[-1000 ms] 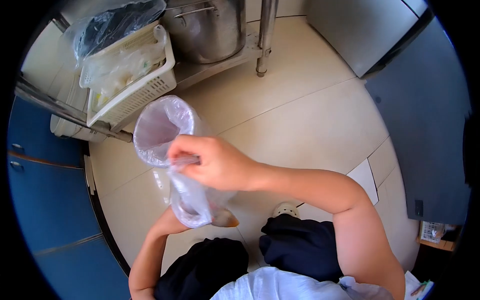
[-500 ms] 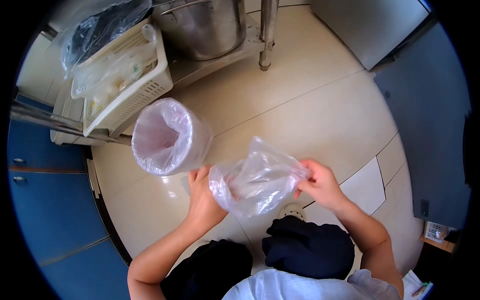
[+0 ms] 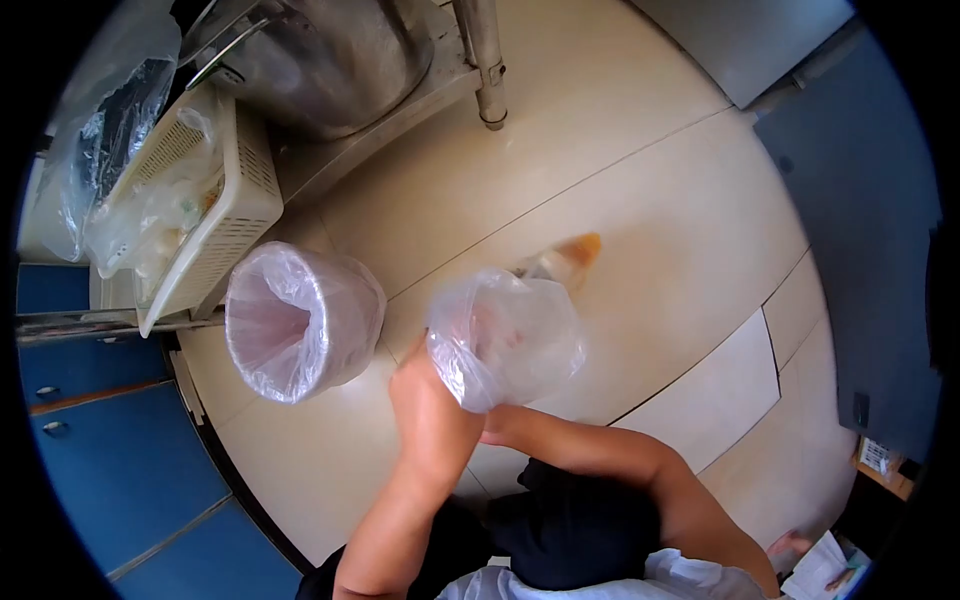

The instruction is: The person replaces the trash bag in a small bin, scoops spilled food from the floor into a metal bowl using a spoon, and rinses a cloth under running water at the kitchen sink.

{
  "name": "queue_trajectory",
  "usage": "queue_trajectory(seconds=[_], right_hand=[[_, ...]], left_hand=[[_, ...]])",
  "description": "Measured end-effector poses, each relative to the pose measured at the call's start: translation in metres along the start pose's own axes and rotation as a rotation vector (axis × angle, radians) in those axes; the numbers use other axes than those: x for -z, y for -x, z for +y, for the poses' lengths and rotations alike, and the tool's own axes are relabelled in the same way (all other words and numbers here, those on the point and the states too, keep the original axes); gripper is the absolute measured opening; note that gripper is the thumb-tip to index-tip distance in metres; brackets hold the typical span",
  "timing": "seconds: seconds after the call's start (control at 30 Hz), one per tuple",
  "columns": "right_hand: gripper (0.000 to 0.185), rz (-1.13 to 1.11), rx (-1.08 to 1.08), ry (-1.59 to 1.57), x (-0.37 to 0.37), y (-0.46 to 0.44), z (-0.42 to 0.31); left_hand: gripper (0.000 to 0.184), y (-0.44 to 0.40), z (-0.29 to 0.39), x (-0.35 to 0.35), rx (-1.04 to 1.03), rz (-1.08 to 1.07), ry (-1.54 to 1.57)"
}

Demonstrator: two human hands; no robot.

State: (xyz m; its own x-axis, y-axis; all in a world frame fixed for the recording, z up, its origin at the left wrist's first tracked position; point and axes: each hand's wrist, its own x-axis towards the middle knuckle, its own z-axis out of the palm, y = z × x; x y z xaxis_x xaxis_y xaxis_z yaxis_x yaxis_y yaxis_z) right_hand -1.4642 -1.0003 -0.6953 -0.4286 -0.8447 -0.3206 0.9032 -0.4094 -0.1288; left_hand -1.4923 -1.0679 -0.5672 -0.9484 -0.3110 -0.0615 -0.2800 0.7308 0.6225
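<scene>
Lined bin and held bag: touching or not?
Apart. The head view shows a strip of floor between the right side of the lined bin and the left edge of the held bag.

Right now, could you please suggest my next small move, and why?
I would probably ease the clear bag left towards the lined bin: it is over the floor, beside the bin, and the brownish tip beyond it might drip.

From my view, beige tiles cover the floor; blue cabinets stand at eight o'clock, a metal shelf at eleven.
</scene>
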Motion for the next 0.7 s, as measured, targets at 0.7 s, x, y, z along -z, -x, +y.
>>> queue_trajectory(seconds=[0.7], right_hand=[[0.028,-0.230,0.150,1.294,-0.041,-0.011,-0.120]], left_hand=[[0.029,0.023,-0.050,0.045,-0.649,-0.546,-0.295]])
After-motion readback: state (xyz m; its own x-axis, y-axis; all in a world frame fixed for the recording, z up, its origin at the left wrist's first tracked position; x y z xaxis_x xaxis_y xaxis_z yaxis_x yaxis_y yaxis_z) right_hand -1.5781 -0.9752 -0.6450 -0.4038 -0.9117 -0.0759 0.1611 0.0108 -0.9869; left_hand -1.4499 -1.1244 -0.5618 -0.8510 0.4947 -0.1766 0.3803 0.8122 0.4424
